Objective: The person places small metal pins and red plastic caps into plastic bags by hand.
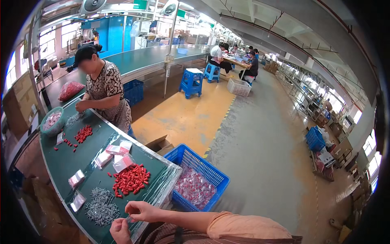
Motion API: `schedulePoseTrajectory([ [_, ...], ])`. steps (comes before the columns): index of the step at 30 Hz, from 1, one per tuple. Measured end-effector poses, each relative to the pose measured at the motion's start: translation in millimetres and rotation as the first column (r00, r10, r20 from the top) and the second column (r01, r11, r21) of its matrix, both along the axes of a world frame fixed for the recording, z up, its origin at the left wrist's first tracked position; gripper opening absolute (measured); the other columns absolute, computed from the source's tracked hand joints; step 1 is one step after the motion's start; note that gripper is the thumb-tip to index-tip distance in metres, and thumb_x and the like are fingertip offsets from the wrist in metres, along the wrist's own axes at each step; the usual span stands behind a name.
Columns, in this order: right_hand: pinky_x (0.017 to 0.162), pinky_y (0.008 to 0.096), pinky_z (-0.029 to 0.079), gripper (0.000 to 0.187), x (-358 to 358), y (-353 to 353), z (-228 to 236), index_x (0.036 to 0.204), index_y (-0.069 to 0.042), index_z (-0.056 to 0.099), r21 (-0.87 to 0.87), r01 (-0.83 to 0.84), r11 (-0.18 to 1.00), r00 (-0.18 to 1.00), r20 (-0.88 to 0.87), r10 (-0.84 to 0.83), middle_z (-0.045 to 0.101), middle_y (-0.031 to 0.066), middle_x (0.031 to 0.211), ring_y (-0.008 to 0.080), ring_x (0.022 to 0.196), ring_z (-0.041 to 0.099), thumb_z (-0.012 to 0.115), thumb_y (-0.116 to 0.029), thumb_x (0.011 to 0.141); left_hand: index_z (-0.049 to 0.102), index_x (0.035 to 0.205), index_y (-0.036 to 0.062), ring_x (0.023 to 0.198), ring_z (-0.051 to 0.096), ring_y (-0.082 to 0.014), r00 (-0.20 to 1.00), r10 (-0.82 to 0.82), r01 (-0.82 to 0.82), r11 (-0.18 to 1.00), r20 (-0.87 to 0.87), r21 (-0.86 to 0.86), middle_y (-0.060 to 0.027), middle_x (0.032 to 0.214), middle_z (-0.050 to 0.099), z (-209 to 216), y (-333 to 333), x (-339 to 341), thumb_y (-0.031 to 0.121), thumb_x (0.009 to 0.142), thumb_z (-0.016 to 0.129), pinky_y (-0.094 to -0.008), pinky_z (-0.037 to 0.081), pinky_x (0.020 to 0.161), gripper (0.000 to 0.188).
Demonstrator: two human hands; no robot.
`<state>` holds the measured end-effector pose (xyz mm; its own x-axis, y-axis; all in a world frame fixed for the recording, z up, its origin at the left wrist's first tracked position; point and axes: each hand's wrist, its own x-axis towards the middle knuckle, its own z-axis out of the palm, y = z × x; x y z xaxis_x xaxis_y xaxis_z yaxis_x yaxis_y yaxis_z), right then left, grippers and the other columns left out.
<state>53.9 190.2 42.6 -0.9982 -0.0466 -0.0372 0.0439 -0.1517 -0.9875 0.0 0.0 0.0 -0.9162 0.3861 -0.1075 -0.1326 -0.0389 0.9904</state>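
At the near end of the green-topped table (87, 162), my right hand (142, 211) is closed in a pinch, fingertips together. Just below it, by the table edge, is my left hand (120, 231), its fingers also closed. Between their fingertips is something small and clear-looking, too small to make out. A heap of grey screws (101, 207) lies just left of my hands. Beyond it is a pile of red plastic wall plugs (132, 181). Stacks of clear zip bags (122, 163) lie behind the plugs, with more small bags (77, 201) beside the screws.
A blue crate (219, 179) of filled clear bags (195, 185) stands against the table's right side. Across the table, a person (107, 87) in a cap handles small pieces near a green basin (61, 126). Blue stools (191, 83) and other seated people are farther back.
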Motion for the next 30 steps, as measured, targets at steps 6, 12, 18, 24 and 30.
schedulePoseTrajectory([
  [6, 0.071, 0.0236, 0.049, 0.022, 6.3, -6.5, -0.7, 0.102, 0.000, 0.050, 0.078, -0.015, 0.997, 0.999, -0.049, 0.018, 0.052, 0.0014, 0.080, 0.0073, 0.074, 0.052, 0.057, 0.003, 0.081, 0.067, 0.093, 0.0007, 0.074, 0.056, -0.0125, 0.959, -0.101, 0.025, 0.961, -0.266, -0.276, -0.0041, 0.083, 0.062, 29.3, 0.9, 15.8, 0.011, 0.090, 0.061, -0.0254, 0.045, 0.069, 0.013],
  [12, 0.061, 0.0240, 0.046, 0.022, 6.4, -3.9, -2.9, 0.097, 0.000, 0.050, -0.075, 0.027, 0.997, 0.998, -0.059, -0.031, 0.050, 0.0021, 0.075, 0.0090, 0.067, 0.050, 0.056, 0.008, 0.077, 0.066, 0.091, -0.0020, 0.074, 0.056, -0.0128, 0.912, -0.147, 0.028, 0.953, -0.382, -0.301, -0.0039, 0.084, 0.063, 38.7, 7.6, 16.5, 0.009, 0.088, 0.062, -0.0261, 0.046, 0.070, 0.012],
  [18, 0.070, 0.0238, 0.047, 0.021, 4.4, 3.0, -0.6, 0.100, 0.001, 0.053, 0.056, -0.016, 0.998, 0.998, -0.054, 0.019, 0.057, 0.0026, 0.082, 0.0077, 0.075, 0.054, 0.057, 0.003, 0.081, 0.061, 0.081, 0.0013, 0.047, 0.039, -0.0024, 0.986, -0.027, 0.006, 0.991, -0.162, -0.131, 0.0041, 0.058, 0.048, -8.3, 10.9, 4.3, 0.002, 0.083, 0.065, -0.0188, 0.029, 0.043, 0.004],
  [24, 0.071, 0.0238, 0.047, 0.019, 9.7, 2.9, -5.6, 0.097, 0.000, 0.053, 0.141, 0.034, 0.989, 0.994, -0.103, -0.019, 0.057, 0.0030, 0.082, 0.0078, 0.075, 0.054, 0.060, 0.003, 0.080, 0.060, 0.082, 0.0012, 0.048, 0.039, -0.0024, 0.969, -0.038, 0.013, 0.994, -0.244, -0.104, 0.0033, 0.060, 0.049, 5.8, 12.7, 9.6, 0.002, 0.084, 0.063, -0.0195, 0.028, 0.041, 0.003],
  [30, 0.060, 0.0271, 0.054, 0.013, 35.1, 17.3, 32.9, 0.093, 0.000, 0.053, 0.182, 0.104, 0.978, 0.990, -0.109, -0.085, 0.057, 0.0051, 0.083, 0.0117, 0.073, 0.059, 0.058, 0.001, 0.081, 0.057, 0.096, 0.0029, 0.046, 0.038, -0.0038, 0.954, -0.138, 0.132, 0.990, 0.268, 0.040, 0.0027, 0.062, 0.047, 33.8, 14.0, 24.7, 0.006, 0.088, 0.059, -0.0197, 0.029, 0.040, 0.009],
])
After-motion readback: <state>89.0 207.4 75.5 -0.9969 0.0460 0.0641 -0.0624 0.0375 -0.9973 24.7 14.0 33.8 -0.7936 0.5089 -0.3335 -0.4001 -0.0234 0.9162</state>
